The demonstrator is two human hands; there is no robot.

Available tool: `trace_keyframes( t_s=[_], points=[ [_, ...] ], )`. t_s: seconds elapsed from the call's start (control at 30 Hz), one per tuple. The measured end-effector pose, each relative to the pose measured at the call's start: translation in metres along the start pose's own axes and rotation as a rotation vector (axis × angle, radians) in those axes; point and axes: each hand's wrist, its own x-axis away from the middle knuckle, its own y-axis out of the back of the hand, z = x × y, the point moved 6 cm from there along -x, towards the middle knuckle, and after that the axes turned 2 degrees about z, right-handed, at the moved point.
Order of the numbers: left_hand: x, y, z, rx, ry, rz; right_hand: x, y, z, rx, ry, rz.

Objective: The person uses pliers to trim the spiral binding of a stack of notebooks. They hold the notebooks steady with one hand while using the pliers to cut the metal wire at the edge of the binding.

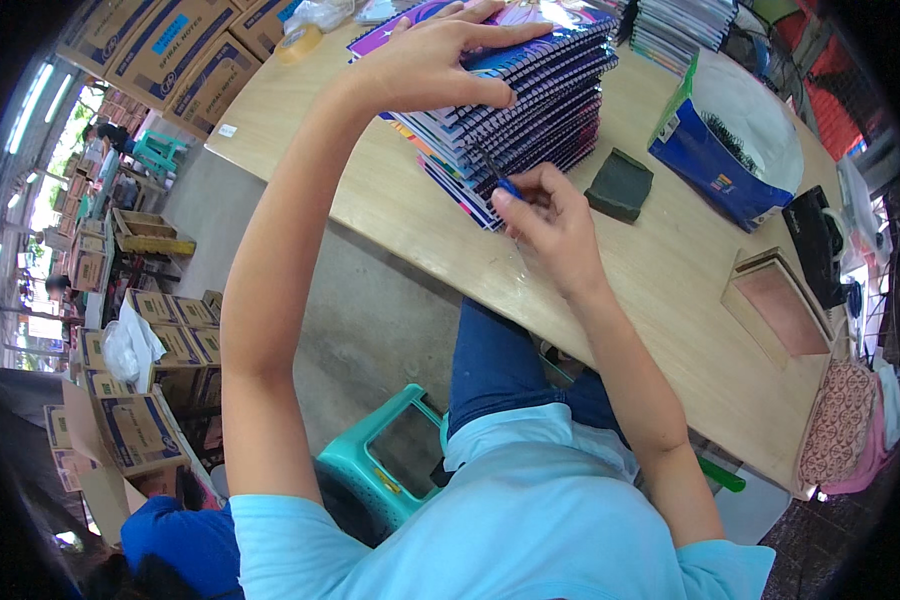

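A tall stack of spiral notebooks [530,115] stands near the table's front edge, its wire-bound sides turned toward me. My left hand [435,60] lies on top of the stack with fingers stretched out and thumb along its near edge. In my right hand [555,225] is a small tool with a blue handle [511,188] and a thin dark tip; its exact kind is hard to make out. The tip points at the spiral bindings low on the stack, and I cannot tell whether it touches them. Right of the stack sits a dark green block [620,185].
A blue cut-open package [715,170] holding black wire coils stands on the table [660,290]. Farther right are a wooden box-like holder [780,305] and a black case [815,240]. More notebooks [680,30] and a tape roll [298,44] sit behind. A teal stool [370,440] is below.
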Motion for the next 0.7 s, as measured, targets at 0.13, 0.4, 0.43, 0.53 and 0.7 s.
trace_keyframes(
  t_s=[0.13,0.4,0.43,0.53,0.7],
  points=[
    [0.001,0.001,-0.001,0.037,0.024,0.023,0.015,-0.002,0.024,0.657,0.512,-0.243],
    [0.0,-0.001,-0.001,-0.064,-0.046,-0.021,-0.001,-0.011,-0.028,-0.53,-0.381,0.233],
    [-0.001,-0.001,0.0,-0.054,-0.043,-0.017,-0.002,-0.003,-0.018,-0.23,-0.179,0.111],
    [-0.002,0.0,0.003,-0.035,-0.041,-0.014,0.013,0.002,0.014,0.469,0.335,-0.216],
    [-0.004,-0.002,0.006,-0.024,-0.019,-0.018,0.011,-0.001,0.003,0.483,0.371,-0.218]
  ],
)
